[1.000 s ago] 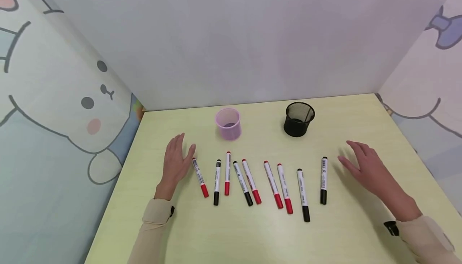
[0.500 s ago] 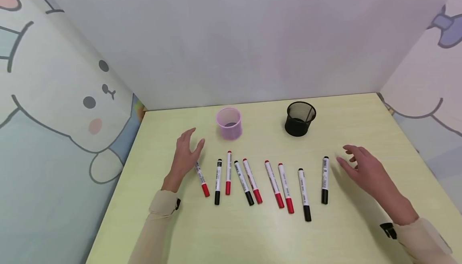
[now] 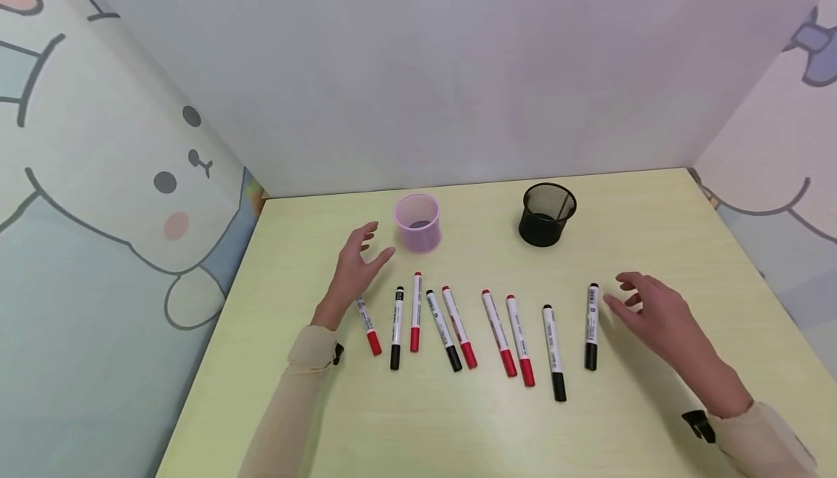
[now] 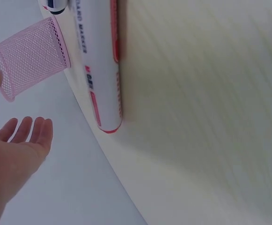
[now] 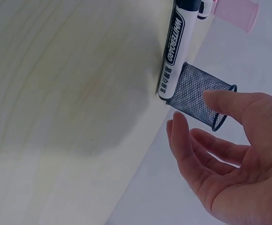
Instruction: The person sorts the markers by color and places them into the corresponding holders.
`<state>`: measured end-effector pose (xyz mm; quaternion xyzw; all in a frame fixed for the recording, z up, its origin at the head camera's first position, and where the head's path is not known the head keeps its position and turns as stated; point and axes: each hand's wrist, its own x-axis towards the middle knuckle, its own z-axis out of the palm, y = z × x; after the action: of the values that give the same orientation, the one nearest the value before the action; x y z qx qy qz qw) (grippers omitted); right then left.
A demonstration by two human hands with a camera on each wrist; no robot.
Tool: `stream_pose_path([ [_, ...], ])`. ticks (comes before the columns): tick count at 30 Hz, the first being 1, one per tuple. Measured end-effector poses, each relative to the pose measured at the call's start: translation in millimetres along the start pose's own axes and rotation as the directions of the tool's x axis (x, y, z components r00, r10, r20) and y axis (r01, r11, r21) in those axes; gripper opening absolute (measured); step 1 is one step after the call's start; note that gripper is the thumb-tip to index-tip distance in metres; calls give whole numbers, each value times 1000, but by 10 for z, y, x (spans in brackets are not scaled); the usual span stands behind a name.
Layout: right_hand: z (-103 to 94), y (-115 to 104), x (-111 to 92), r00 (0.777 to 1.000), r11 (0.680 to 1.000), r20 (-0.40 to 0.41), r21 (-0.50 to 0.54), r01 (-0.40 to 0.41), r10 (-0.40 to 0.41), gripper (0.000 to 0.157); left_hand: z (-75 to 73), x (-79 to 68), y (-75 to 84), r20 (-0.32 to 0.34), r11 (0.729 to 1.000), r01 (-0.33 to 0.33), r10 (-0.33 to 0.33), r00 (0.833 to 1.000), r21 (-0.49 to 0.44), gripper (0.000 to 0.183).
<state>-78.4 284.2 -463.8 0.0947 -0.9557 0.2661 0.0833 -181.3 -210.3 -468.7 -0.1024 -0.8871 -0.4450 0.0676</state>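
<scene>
With twelve o'clock at the plain far wall, a cartoon-printed left wall stands at nine. A beige left sleeve comes in from seven o'clock to the left hand, whose bent fingers stand apart from the thumb, clamped on nothing. Near the hand's five o'clock lies the first marker, red-capped, its far end covered in the head view. Next on the pale table come a black-capped second marker and a red-capped third marker, caps toward six. The pink mesh cup stands upright at the left hand's two o'clock. A black-capped fourth marker and red-capped fifth, sixth and seventh markers point their caps toward five. The black mesh cup stands upright at one o'clock from the row's middle. The black-capped eighth marker and ninth marker end the row. Just beside the ninth, toward its three o'clock, is the right hand, thumb and curved fingers apart and likewise gripping nothing. Its beige right sleeve enters from four o'clock, below the cartoon-printed right wall.
</scene>
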Motion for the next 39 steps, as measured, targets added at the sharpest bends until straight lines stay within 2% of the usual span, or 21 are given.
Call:
stream_pose_path([
  [5,20,-51,-7,999,999,29,8,-33,33,43,62,55,31,24,998,21,-20,1000,-59,71],
  [11,30,-94,-15,987,994,125,31,-107,103,49,129,124,28,52,989,63,-57,997,-134,77],
  [20,75,-158,-20,977,989,160,12,-147,144,50,210,255,38,67,978,88,-77,995,-189,82],
  [30,126,-217,-23,952,974,221,30,-223,211,53,296,341,60,93,972,118,-101,991,-204,86],
  [39,157,-246,-10,942,966,238,40,-254,238,54,354,419,59,101,964,149,-130,986,-221,90],
])
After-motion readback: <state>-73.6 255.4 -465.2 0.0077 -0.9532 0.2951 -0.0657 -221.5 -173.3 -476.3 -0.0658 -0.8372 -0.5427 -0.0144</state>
